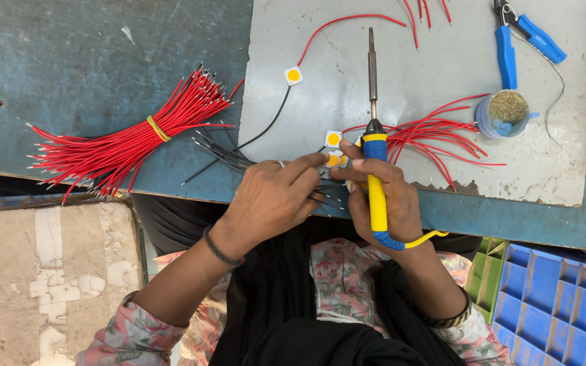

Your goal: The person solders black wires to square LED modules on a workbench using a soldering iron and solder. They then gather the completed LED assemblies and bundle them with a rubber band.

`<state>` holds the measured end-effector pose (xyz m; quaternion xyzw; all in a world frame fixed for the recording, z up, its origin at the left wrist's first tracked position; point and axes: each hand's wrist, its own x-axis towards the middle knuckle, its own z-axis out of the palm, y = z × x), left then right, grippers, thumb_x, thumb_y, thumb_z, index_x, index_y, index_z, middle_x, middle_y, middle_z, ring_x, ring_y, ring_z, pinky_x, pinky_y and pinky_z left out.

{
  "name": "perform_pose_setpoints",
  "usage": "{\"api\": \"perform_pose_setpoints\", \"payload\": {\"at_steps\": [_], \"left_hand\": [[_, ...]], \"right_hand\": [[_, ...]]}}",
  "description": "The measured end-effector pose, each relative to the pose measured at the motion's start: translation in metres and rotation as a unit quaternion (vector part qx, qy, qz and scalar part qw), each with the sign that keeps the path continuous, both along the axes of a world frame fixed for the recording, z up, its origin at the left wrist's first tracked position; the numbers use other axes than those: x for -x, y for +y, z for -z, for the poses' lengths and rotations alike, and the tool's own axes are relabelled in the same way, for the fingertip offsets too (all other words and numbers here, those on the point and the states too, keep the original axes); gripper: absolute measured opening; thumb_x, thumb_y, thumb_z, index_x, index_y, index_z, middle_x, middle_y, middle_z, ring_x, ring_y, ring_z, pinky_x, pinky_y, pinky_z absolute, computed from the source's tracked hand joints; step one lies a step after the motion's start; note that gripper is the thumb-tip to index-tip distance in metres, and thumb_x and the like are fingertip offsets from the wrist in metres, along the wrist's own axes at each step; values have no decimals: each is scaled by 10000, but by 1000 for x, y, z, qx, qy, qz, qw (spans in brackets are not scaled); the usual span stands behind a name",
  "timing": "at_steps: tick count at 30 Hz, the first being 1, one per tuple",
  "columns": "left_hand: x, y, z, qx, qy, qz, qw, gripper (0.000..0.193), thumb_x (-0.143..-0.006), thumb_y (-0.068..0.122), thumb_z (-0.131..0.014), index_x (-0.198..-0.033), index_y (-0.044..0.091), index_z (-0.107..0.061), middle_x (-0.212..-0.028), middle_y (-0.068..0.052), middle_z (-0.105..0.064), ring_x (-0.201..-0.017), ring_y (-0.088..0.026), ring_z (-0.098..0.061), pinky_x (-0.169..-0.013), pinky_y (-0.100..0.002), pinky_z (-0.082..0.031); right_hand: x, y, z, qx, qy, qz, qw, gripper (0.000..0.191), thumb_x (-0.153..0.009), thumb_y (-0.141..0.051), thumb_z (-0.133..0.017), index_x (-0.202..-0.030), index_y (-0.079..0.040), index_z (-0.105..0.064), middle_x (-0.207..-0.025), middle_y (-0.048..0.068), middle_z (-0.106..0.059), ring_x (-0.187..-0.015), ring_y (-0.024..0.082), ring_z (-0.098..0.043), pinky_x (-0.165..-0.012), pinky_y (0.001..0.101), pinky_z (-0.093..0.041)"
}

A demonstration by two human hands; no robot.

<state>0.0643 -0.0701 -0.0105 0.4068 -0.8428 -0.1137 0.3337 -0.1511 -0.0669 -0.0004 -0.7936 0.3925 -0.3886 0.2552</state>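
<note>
Head view, looking down on a worn blue-painted counter with a scuffed grey board laid on its right part.

Materials and shapes: small square white LED chips, each with a round yellow centre; thin plastic-insulated wires, red and black, with bare metal tips; a soldering iron with a long dark metal shaft, a yellow and blue plastic grip and a yellow cable; blue-handled pliers; a small round blue tin of brownish wire-wool tip cleaner.

Counts: one chip lies alone on the board, joined to one red and one black lead. Two more chips show just above the fingers, one partly covered. One bundle of red wires, tied by one yellow band, lies on the counter to the left. One loose fan of red wires lies right of the iron. One loose spray of black wires runs under the left hand.

Hands: left hand is narrowly closed, forefinger and thumb pinching at the lower chip and the black wire ends; a dark band is on the wrist. Right hand is wrapped closed around the iron's yellow grip, shaft pointing away from the person, fingertips meeting the left hand at the chips near the board's front edge.

Blue plastic compartment tray at lower right.
</note>
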Motion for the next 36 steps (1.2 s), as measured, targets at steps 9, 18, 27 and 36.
{"api": "perform_pose_setpoints", "payload": {"at_steps": [9,18,27,36], "left_hand": [[3,-4,-3,-43,-42,-18,998,485,-765,239,-811,-1149,9,-624,-1137,-85,-702,-644,-278,-674,-590,-407,-535],[4,-7,0,-36,-41,-6,998,351,-763,193,-814,-1010,27,-628,-1216,-55,-683,-672,-278,-686,-571,-404,-534],[5,-12,-3,-56,-1,-1,998,325,-771,178,-798,-1023,29,-657,-1073,-71,-676,-709,-302,-691,-597,-424,-535],[4,-16,-9,-87,9,-16,996,356,-762,203,-792,-1059,54,-664,-991,-54,-674,-760,-324,-693,-597,-454,-533]], "right_hand": [[21,9,2,-32,-96,23,995,341,-1133,-39,-537,-1455,-39,-426,-1348,223,-695,-1030,257,-785,-892,334,-639],[75,7,-11,63,-279,184,940,506,-1013,-381,-714,-1192,81,-611,-1036,190,-690,-683,195,-669,-583,251,-563],[91,7,-23,15,-263,160,951,240,-909,-133,-752,-932,85,-653,-839,144,-669,-689,141,-574,-671,206,-432],[63,2,-45,-12,-182,183,966,232,-868,-170,-725,-947,43,-681,-824,70,-683,-669,64,-532,-657,162,-381]]}}
